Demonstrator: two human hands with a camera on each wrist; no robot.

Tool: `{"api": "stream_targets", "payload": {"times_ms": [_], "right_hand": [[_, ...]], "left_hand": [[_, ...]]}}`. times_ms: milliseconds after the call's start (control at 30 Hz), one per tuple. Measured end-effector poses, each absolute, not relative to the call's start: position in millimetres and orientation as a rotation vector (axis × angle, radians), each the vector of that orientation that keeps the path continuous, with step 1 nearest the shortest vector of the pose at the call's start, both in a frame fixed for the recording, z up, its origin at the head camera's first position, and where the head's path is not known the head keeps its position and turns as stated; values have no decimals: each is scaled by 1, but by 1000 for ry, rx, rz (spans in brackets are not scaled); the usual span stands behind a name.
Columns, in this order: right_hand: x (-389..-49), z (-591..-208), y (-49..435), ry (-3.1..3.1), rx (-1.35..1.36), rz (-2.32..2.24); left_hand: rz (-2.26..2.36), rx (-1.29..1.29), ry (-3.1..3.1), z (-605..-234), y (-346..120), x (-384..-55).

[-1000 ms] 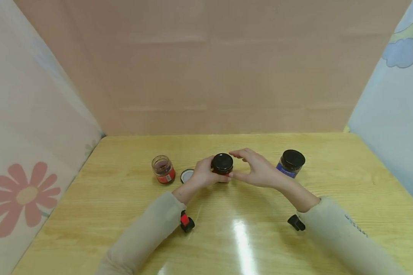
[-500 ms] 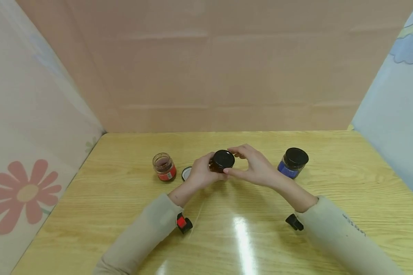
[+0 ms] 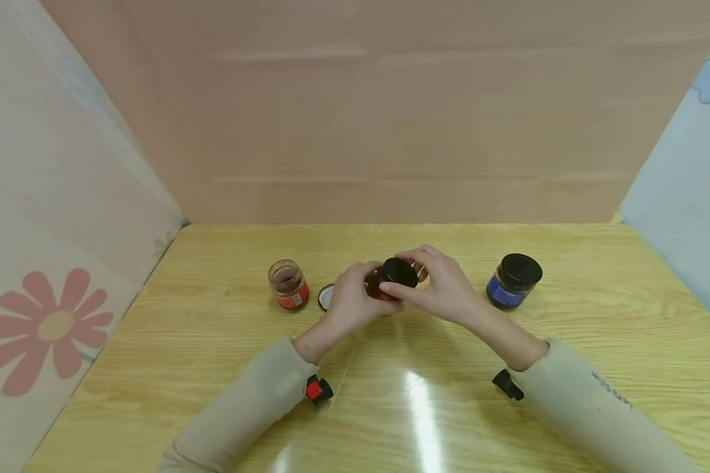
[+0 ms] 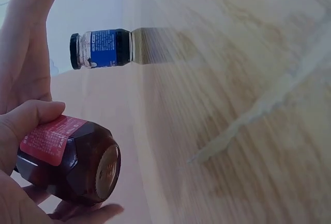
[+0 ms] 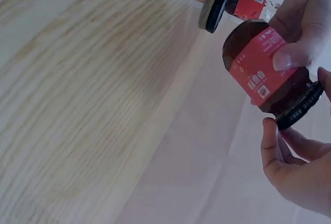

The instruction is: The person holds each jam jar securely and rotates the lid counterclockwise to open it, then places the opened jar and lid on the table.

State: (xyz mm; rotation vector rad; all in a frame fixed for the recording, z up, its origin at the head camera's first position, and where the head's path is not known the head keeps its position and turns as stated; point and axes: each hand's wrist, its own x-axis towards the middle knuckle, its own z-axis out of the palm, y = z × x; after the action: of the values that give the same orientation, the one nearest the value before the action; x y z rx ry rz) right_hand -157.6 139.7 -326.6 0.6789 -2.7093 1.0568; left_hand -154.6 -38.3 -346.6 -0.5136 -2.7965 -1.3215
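My left hand (image 3: 352, 301) grips a dark glass jar (image 5: 261, 66) with a red label around its body. The jar is held up over the table, tilted so its top leans to the right. On its mouth sits a black lid (image 3: 400, 272). My right hand (image 3: 442, 284) pinches the rim of this lid, thumb on the near side and fingers on the far side. In the left wrist view the bottom of the jar faces the table, and the lid end is mostly hidden by fingers.
An uncapped red-labelled jar (image 3: 290, 294) stands to the left. Beside it a loose lid (image 3: 325, 297), pale inside facing up, lies partly behind my left hand. A black-lidded jar with a blue label (image 3: 507, 293) stands to the right. A tan wall (image 3: 367, 131) rises behind the wooden table (image 3: 213, 315).
My right hand has come from beside the jar onto its lid and now pinches it. The jar has gone from near upright to leaning right, still in my left hand.
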Motion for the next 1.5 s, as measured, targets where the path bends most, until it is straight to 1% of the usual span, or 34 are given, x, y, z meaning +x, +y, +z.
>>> {"api": "stream_targets", "payload": {"times_ms": [167, 333, 433, 633, 733, 900, 1267, 1500], "right_hand": [[-159, -322, 134, -2731, 572, 1032], [-158, -319, 131, -2814, 454, 1010], [-159, -319, 131, -2833, 435, 976], [-161, -320, 132, -2846, 420, 987], [-161, -322, 131, -2838, 419, 1022], [-159, -325, 131, -2812, 444, 1077], [-155, -327, 132, -2713, 604, 1046], [-154, -330, 133, -2592, 718, 1032]], "left_hand": [[-1284, -503, -2756, -344, -35, -153], [-1303, -431, -2761, -345, -32, -150], [-1294, -395, -2800, -344, -31, -150], [-1164, -443, -2827, -344, -31, -151], [-1221, -440, -2815, -346, -32, -150], [-1426, -429, -2790, -347, -32, -145], [-1657, -455, -2763, -350, -33, -145], [-1706, -550, -2737, -348, -37, -146]]}}
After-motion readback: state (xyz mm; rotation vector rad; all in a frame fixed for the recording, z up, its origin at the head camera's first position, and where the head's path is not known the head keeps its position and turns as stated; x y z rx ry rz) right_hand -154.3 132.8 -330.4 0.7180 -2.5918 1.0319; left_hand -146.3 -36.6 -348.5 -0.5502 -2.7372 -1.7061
